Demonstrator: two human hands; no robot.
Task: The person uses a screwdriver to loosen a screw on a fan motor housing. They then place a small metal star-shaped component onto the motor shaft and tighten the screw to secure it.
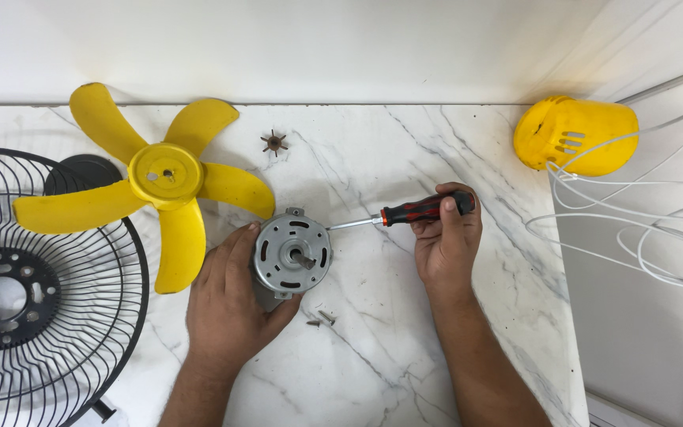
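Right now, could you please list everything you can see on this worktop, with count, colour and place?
fan motor: one, silver-grey, centre of the marble worktop
screwdriver: one, red and black handle, tip at the motor's right edge
loose screws: two or three, dark, just below the motor
fan blade: one, yellow, five vanes, left of the motor
wire fan guard: one, black, far left
small star-shaped part: one, brown, top centre
motor cover: one, yellow, top right
cable: white, looped at right
left hand: steadying the motor
right hand: grip closed on the screwdriver
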